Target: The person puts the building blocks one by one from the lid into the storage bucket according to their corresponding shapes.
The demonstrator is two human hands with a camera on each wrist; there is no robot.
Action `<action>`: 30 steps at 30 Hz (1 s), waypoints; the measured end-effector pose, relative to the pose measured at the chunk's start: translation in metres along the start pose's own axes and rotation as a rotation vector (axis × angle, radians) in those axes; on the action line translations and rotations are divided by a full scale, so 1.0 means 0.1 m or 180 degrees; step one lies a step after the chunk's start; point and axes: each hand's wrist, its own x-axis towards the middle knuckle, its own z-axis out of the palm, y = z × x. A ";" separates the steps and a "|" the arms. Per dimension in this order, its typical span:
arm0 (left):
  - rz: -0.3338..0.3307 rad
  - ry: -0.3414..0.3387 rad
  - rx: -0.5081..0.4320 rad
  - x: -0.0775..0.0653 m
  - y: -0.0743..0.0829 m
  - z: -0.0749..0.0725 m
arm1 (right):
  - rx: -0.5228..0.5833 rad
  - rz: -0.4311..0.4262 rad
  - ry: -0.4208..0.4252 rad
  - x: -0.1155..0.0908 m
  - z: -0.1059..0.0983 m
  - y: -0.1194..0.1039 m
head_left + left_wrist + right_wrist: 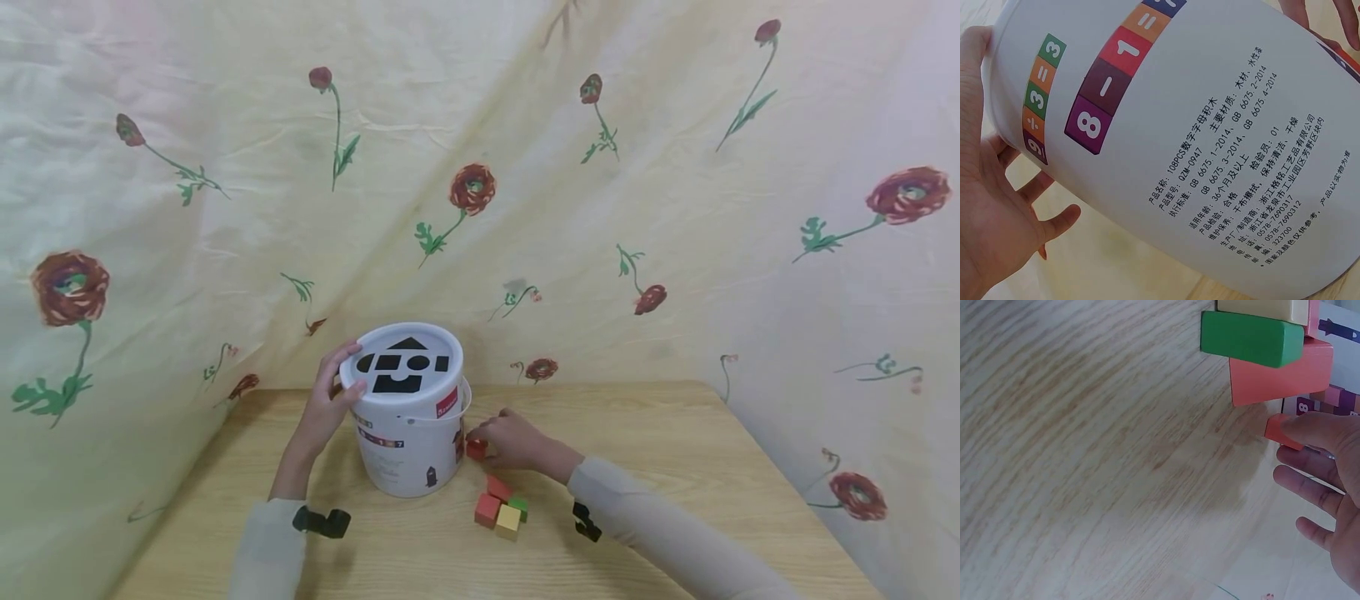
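Note:
A white lidded bucket [411,450] stands upright on the table, printed with numbers and text. Dark shape cutouts or prints mark its lid [405,360]. My left hand [330,396] holds the bucket at the lid's left rim, thumb at the near side and fingers toward the far side; in the left wrist view some fingers [1054,222] spread free of the wall. Right of the bucket, my right hand [513,442] pinches a small red block [476,450] low by the table. The right wrist view shows its thumb [1319,430] over that block [1275,429], other fingers spread.
Close in front of the right hand lie red blocks [487,510], a yellow block [507,522] and a green block [519,505], bunched together. The bucket's white handle [468,400] hangs toward the right. Behind the wooden table [637,467] hangs a flowered cloth [525,208].

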 end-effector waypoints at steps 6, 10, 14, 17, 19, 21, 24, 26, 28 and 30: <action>-0.0017 -0.0014 0.0014 0.00 0.01 0.01 | 0.0084 0.0073 -0.0020 0.01 0.01 0.02; -0.0011 -0.0005 0.0013 0.00 0.01 0.01 | 0.0114 0.0108 -0.0046 0.00 0.01 0.04; -0.0020 -0.0002 0.0019 0.00 0.01 0.01 | 0.0070 0.0081 -0.0063 -0.01 0.04 0.07; -0.0016 0.0002 0.0018 -0.01 0.01 0.01 | -0.0048 0.0040 -0.0013 -0.02 0.06 0.09; -0.0011 0.0007 0.0015 -0.01 0.01 0.01 | -0.0128 0.0022 0.0041 -0.03 0.08 0.09; 0.0000 0.0008 0.0015 -0.01 0.01 0.01 | -0.0211 0.0009 0.0096 -0.04 0.10 0.10; 0.0010 0.0009 0.0019 -0.02 0.01 0.01 | -0.0250 0.0007 0.0173 -0.05 0.11 0.09; 0.0019 0.0011 0.0017 -0.02 0.01 0.00 | -0.0259 0.0014 0.0229 -0.07 0.10 0.08; 0.0029 0.0011 0.0013 -0.02 0.01 0.00 | -0.0253 0.0027 0.0294 -0.08 0.10 0.08; 0.0044 0.0008 0.0005 -0.02 0.00 0.01 | -0.0267 0.0032 0.0374 -0.10 0.10 0.08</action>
